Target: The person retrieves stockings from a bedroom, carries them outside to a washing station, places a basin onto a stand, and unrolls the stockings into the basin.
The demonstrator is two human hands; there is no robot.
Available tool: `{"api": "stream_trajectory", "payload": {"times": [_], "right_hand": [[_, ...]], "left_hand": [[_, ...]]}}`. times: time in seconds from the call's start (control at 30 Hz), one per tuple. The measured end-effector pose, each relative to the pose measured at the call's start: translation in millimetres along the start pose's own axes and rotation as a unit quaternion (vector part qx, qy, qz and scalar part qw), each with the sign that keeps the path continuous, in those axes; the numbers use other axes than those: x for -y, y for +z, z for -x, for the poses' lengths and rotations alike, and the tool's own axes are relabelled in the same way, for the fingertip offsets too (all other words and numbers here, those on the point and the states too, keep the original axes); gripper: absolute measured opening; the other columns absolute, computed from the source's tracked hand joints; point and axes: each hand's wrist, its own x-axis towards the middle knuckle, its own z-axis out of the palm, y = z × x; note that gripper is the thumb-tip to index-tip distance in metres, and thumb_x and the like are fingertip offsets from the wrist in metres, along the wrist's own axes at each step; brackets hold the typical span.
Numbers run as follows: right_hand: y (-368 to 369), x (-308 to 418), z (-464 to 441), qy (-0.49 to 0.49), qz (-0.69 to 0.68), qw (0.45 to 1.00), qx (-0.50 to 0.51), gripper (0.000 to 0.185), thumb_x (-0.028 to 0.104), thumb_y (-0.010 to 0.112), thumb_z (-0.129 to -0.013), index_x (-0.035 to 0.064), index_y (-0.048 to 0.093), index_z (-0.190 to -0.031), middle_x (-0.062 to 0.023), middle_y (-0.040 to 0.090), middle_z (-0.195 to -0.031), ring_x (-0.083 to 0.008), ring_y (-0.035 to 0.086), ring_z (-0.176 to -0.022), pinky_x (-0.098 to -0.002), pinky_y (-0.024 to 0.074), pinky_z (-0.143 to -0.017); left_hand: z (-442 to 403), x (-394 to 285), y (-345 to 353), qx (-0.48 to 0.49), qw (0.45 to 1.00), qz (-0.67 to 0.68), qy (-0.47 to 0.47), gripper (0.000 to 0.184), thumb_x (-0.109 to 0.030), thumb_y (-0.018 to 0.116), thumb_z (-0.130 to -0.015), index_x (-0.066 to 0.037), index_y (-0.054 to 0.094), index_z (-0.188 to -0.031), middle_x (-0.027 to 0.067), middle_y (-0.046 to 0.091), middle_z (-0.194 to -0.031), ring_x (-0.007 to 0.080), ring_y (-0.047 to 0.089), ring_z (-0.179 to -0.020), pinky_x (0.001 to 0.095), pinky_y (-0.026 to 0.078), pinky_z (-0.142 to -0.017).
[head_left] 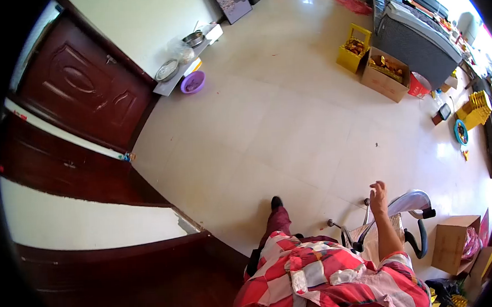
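My right hand (378,197) reaches forward at the lower right, its fingers apart and slightly bent, with nothing in it. Just right of it is a chair (407,203) with a curved back, dark armrests and metal legs, partly hidden by my forearm. A red, white and grey checked garment (318,266) covers my body. One foot in a dark shoe (276,202) is on the pale tiled floor (245,137). My left hand does not show.
Dark red doors (78,79) line the left. A purple basin (193,82) is beside a low shelf (169,86). A yellow basket (350,56), cardboard box (381,82) and grey sofa (415,47) stand at the upper right; another box (448,246) is at the lower right.
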Motion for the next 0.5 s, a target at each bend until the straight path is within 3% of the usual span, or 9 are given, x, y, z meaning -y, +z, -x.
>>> {"api": "stream_trajectory", "payload": {"times": [0.17,0.27,0.37,0.43,0.5], "right_hand": [[-59.2,12.6,-44.5,0.035,0.201,0.976,-0.082,0.023,-0.001,0.054,-0.073,0.0073,0.056,-0.095,-0.0130,0.049,-0.119,-0.0310,0.043,-0.114,-0.0399,0.0356,-0.096],[-71.6,-18.5,-49.5,0.138,0.297,0.936,-0.131,0.030,0.003,0.056,-0.071,0.0081,0.057,-0.101,-0.0133,0.047,-0.125,-0.0307,0.034,-0.124,-0.0410,0.0269,-0.103],[-64.8,-89.8,-28.9,0.323,0.335,0.883,-0.056,0.036,0.001,0.052,-0.070,0.0066,0.056,-0.105,-0.0162,0.045,-0.127,-0.0323,0.030,-0.127,-0.0412,0.0240,-0.105],[-72.7,-60.0,-40.2,0.324,0.293,0.893,-0.106,0.033,0.000,0.046,-0.070,0.0041,0.058,-0.101,-0.0186,0.045,-0.127,-0.0338,0.030,-0.127,-0.0421,0.0231,-0.106],[-61.1,-99.2,-29.2,0.308,0.307,0.888,-0.147,0.035,0.003,0.049,-0.068,0.0062,0.058,-0.102,-0.0200,0.048,-0.122,-0.0346,0.031,-0.126,-0.0422,0.0236,-0.106]], "left_hand": [[-34.4,-26.1,68.9,0.002,1.000,-0.023,0.000,0.027,-0.036,0.049,-0.087,-0.022,0.046,-0.110,0.0020,0.057,-0.106,0.0221,0.058,-0.091,0.0539,0.041,-0.061],[-55.5,-49.6,134.7,0.023,0.998,-0.060,0.009,0.027,-0.037,0.049,-0.087,-0.022,0.046,-0.110,0.0017,0.057,-0.106,0.0222,0.058,-0.091,0.0544,0.041,-0.061],[-64.7,-74.2,228.0,0.067,0.990,-0.122,0.031,0.027,-0.038,0.049,-0.087,-0.023,0.046,-0.110,0.0015,0.057,-0.106,0.0223,0.058,-0.092,0.0550,0.041,-0.060],[-65.4,-87.8,303.3,0.113,0.972,-0.195,0.060,0.027,-0.039,0.049,-0.088,-0.023,0.046,-0.110,0.0013,0.057,-0.106,0.0223,0.058,-0.092,0.0553,0.041,-0.060],[-67.1,-93.3,385.4,0.178,0.927,-0.307,0.120,0.027,-0.039,0.049,-0.088,-0.023,0.046,-0.110,0.0011,0.057,-0.106,0.0224,0.058,-0.092,0.0557,0.041,-0.060]]}}
